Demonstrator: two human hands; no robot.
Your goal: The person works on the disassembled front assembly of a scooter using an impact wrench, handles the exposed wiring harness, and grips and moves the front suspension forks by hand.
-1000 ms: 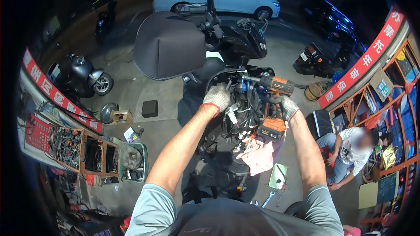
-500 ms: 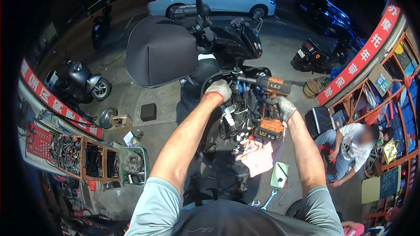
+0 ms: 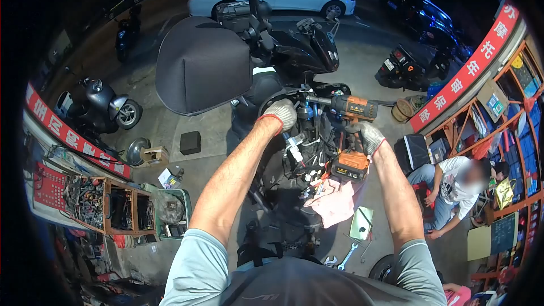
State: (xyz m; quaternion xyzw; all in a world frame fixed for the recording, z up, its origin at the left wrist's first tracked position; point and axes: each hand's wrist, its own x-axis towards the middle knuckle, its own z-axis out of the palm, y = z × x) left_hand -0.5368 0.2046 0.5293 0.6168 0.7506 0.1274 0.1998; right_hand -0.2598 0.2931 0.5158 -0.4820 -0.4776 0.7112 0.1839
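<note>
My right hand (image 3: 367, 137), in a pale glove, is wrapped round the grip of an orange and black power driver (image 3: 354, 108). The tool's nose points left, at the top of the opened motorcycle (image 3: 311, 136) with its bare wiring. My left hand (image 3: 281, 114), gloved too, is closed at the left side of the same opening; what its fingers hold, if anything, is hidden. Just below it is a white connector (image 3: 295, 151). A pink cloth (image 3: 334, 204) hangs under the driver's battery.
A black handlebar cover (image 3: 207, 68) sticks out at the upper left. On the floor lie a green tray (image 3: 361, 222), a wrench (image 3: 347, 256) and a black box (image 3: 190, 143). A person (image 3: 456, 192) sits at the right by orange shelves. A tool cart (image 3: 116, 204) stands at the left.
My left hand has shifted slightly from its place a second ago and its fingers sit closer to the opening's left edge. The driver stays in my right hand. The whole view has moved a little.
</note>
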